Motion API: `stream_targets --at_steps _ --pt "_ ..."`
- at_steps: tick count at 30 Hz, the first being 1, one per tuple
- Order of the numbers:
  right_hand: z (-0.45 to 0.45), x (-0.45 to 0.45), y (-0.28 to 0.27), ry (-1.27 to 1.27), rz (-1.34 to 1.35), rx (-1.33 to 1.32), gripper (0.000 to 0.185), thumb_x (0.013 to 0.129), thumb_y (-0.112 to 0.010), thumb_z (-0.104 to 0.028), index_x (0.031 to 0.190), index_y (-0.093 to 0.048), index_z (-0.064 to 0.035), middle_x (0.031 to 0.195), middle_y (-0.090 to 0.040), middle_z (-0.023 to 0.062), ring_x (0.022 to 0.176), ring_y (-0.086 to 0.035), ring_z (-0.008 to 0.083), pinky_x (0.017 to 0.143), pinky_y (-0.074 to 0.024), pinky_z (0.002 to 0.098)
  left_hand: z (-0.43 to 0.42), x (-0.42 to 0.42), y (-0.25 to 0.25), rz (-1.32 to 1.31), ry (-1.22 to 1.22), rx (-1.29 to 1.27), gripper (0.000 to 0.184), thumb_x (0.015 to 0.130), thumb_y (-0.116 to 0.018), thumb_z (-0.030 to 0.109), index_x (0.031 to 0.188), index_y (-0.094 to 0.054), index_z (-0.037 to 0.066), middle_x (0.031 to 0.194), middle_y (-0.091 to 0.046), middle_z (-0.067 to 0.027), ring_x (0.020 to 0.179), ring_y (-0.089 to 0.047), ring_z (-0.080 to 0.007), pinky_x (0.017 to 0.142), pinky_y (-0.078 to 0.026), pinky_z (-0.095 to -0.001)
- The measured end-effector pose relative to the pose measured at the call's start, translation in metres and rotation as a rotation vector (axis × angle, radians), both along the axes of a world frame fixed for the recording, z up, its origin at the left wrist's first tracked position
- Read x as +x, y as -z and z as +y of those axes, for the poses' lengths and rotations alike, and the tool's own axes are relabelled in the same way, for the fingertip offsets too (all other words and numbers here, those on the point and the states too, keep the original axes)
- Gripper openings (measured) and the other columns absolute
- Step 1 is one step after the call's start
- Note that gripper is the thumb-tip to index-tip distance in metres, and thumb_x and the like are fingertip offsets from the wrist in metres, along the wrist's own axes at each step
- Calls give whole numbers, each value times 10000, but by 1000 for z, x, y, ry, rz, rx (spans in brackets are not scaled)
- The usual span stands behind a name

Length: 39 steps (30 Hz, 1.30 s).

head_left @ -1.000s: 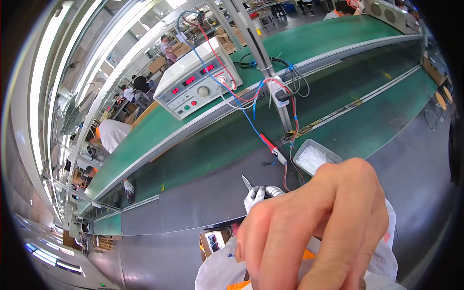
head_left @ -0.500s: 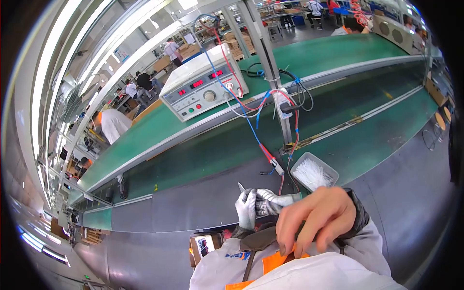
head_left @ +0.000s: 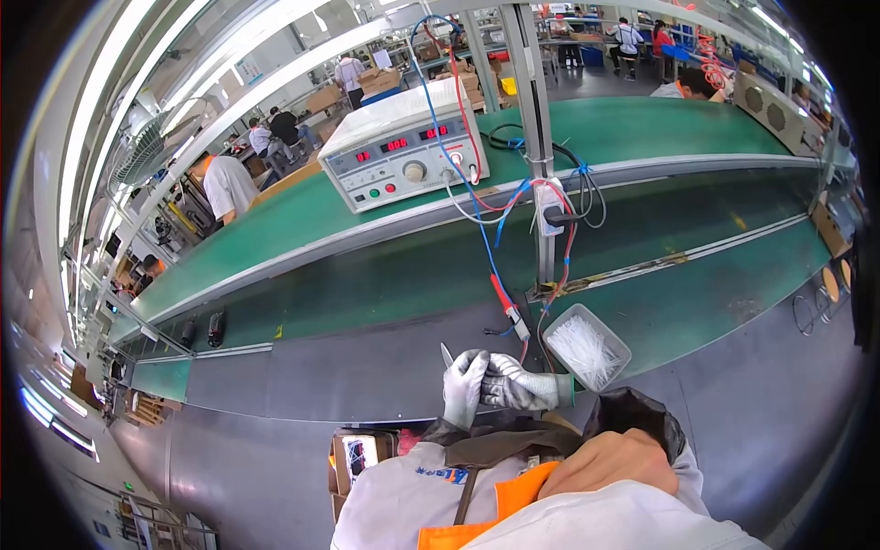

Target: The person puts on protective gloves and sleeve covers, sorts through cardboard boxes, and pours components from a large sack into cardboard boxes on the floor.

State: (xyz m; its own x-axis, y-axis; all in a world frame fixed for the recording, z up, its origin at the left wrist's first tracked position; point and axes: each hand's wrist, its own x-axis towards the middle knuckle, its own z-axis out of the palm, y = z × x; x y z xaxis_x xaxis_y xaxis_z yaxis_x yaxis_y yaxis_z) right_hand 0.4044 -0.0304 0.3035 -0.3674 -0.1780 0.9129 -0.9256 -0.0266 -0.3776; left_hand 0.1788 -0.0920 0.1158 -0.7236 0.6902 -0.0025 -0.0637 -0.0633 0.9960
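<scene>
My left hand, in a grey-white glove, is closed at the front edge of the bench. It grips a loose work glove with dark-stained fingers and a green-hemmed cuff that points right. A thin, pale, pointed piece sticks up above my left fingers; I cannot make out what it is. My right hand is bare and bent in against my chest by the orange collar. Its back and knuckles show, while the fingertips are hidden.
Beside the loose glove stands a clear tray of thin white strips. Behind it, a red-and-blue lead with a probe hangs from a tester on the green shelf. A metal post carries a socket and cables. Other people work farther back.
My right hand has dropped lower and closer to my chest, its fingers now out of sight. My left hand keeps the loose glove in nearly the same place. The view has shifted slightly.
</scene>
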Motion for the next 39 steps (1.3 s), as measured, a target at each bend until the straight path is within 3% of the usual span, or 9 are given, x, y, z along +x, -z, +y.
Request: stream_targets --at_steps 5,7,9,11,13,16,21,29,39 --pt "17 -14 -10 -125 28 100 259 955 -515 -97 885 -613 133 935 -619 344 795 -651 489 712 -562 516 -4 -2 -16 -37 -18 37 191 958 -602 185 948 -643 -1 808 -627 5 719 -555 -59 662 -473 -224" --pt "36 -19 -14 -202 -50 202 230 926 -635 -142 1007 -662 72 1006 -664 192 846 -651 333 806 -522 364 -2 -4 -29 -23 -33 116 238 978 -562 224 934 -633 1 807 -614 4 721 -557 -69 669 -473 -235" --pt "57 -18 26 80 -92 5 220 928 -580 -122 914 -654 85 933 -681 218 748 -682 312 693 -565 401 -3 -7 -48 -19 -41 153 279 994 -529 257 931 -625 3 810 -608 0 723 -561 -77 674 -474 -242" --pt "75 -11 61 636 -685 -243 234 954 -542 -138 964 -674 56 919 -697 137 774 -676 235 705 -556 363 -7 -15 -72 -83 242 287 391 1011 -492 346 993 -617 -24 899 -655 -72 795 -609 -107 727 -503 -255" --pt "86 -32 111 929 -844 -337 303 983 -497 -168 1168 -618 40 1019 -676 133 883 -659 206 760 -537 329 1 -16 -69 -128 193 360 409 1013 -480 364 987 -616 -21 895 -655 -74 789 -614 -112 724 -505 -256" --pt "65 -30 140 604 -984 -577 376 983 -501 -197 1290 -528 19 1121 -639 143 965 -633 193 781 -522 308 7 -8 -62 -211 110 510 446 1018 -456 399 976 -614 -16 886 -654 -77 778 -625 -122 718 -509 -258" --pt "43 -31 160 240 -914 -897 558 970 -536 -256 1440 -366 -10 1259 -568 164 1039 -599 172 813 -494 272 9 2 -51 -157 148 324 381 1010 -498 349 987 -615 -13 872 -650 -57 764 -613 -104 709 -506 -249" --pt "45 -4 115 715 -877 -534 423 938 -578 -135 1328 -502 10 1077 -608 60 932 -561 102 836 -441 239 15 2 -23 -110 43 204 280 993 -549 258 997 -607 -16 866 -656 -53 744 -615 -95 687 -508 -236" --pt "42 -9 133 806 -866 -698 296 890 -564 -16 1181 -605 14 942 -633 33 834 -558 83 729 -456 220 15 -5 -24 -172 149 272 282 995 -549 252 1005 -602 -24 873 -657 -57 758 -618 -89 698 -510 -236"
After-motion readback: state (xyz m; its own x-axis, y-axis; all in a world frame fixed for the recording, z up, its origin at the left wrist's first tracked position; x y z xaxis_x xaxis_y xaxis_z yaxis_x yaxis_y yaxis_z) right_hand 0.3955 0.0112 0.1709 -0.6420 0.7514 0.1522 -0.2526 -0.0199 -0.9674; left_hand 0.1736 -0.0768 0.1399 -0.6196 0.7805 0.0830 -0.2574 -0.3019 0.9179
